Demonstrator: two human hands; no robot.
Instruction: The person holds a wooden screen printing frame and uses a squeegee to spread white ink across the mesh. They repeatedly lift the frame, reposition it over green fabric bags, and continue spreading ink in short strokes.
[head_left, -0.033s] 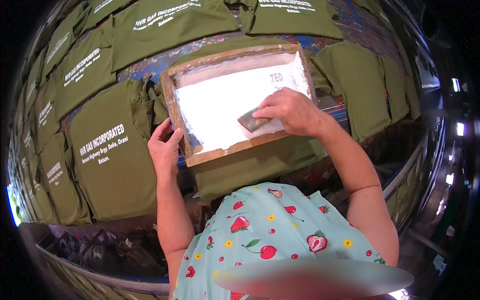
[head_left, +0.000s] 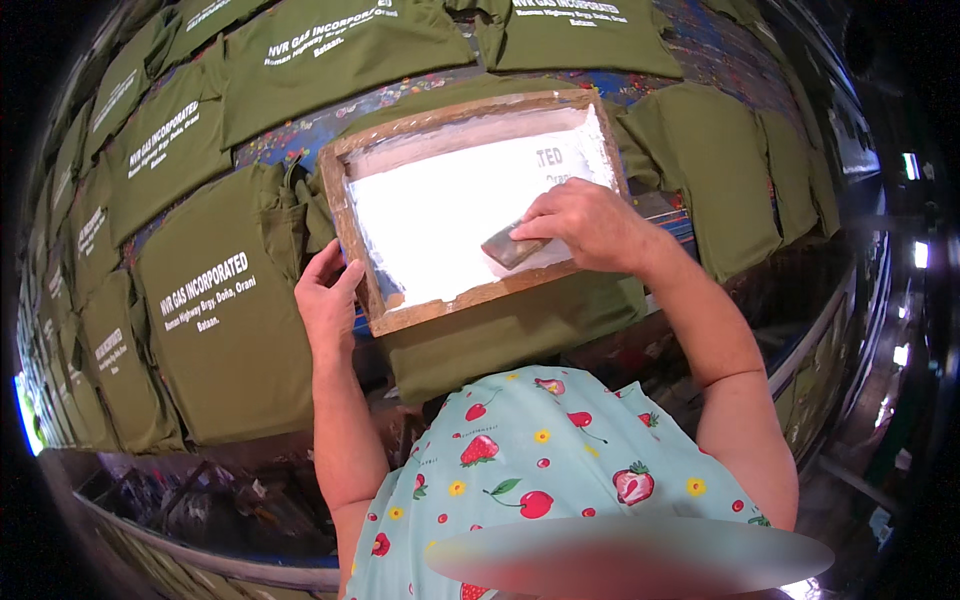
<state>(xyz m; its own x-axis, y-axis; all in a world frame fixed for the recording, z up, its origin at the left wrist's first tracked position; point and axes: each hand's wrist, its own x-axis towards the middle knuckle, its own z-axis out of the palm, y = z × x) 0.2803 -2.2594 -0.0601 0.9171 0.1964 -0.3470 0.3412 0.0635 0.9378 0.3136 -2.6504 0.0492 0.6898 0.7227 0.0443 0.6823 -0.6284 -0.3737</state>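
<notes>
A wooden screen-printing frame [head_left: 470, 298] lies tilted slightly on an olive-green shirt [head_left: 520, 330]. White ink [head_left: 430, 215] covers most of its mesh, with dark lettering showing through at the upper right. My right hand [head_left: 592, 225] is closed round a flat greyish squeegee [head_left: 514, 246], whose edge rests on the mesh in the lower right half of the frame. My left hand [head_left: 328, 295] grips the frame's left side near its lower corner, thumb on the near face; some fingertips are hidden behind the wood.
Printed olive shirts [head_left: 205, 310] with white lettering lie in rows to the left and beyond the frame. To the right lie unprinted shirts [head_left: 715, 180]. Between them shows an ink-spotted blue table [head_left: 290, 140]. A rail [head_left: 200, 555] runs below the table at the lower left.
The squeegee and my right hand have shifted slightly to the right, and a little more dark lettering shows through the mesh. My left hand stays on the frame.
</notes>
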